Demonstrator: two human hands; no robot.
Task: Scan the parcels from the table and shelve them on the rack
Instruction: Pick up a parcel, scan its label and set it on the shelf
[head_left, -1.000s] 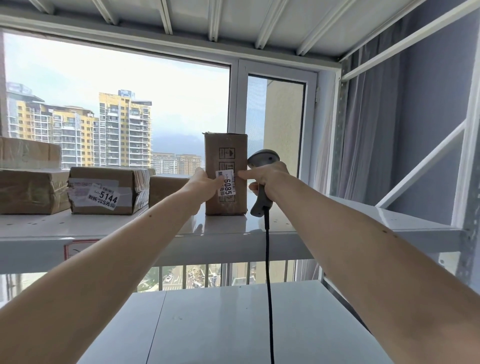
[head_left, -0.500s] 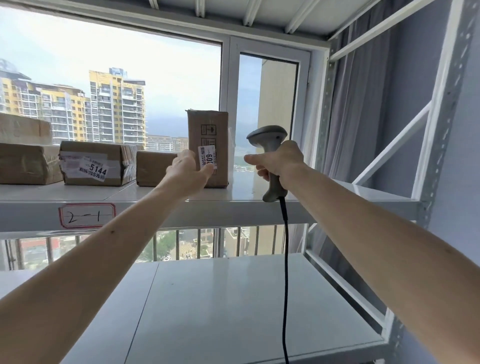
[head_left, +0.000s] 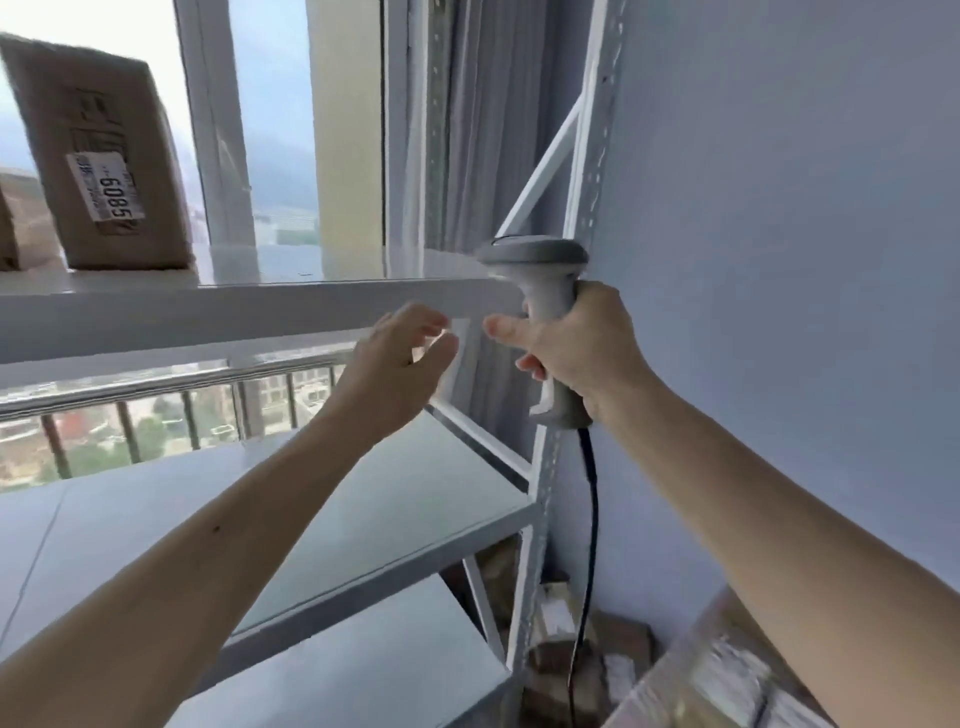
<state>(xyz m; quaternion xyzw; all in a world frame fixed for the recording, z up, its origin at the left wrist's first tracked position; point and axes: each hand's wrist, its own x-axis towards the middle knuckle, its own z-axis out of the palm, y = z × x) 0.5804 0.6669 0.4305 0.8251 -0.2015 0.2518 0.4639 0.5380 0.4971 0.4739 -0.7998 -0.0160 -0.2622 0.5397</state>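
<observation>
Parcel 6085 (head_left: 104, 171) stands upright on the rack's upper shelf (head_left: 249, 312), far left. The left hand (head_left: 400, 364) hovers empty, fingers relaxed; the right hand (head_left: 582, 353) grips a corded barcode scanner (head_left: 540, 275).

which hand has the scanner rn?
The right hand: its fingers wrap the grey scanner handle. The left hand hangs open beside it, holding nothing.

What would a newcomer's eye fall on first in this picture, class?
Probably the grey scanner gripped upright in the right hand at centre, beside the empty left hand. Next, the upright brown parcel labelled 6085, standing on the upper shelf at top left.
</observation>
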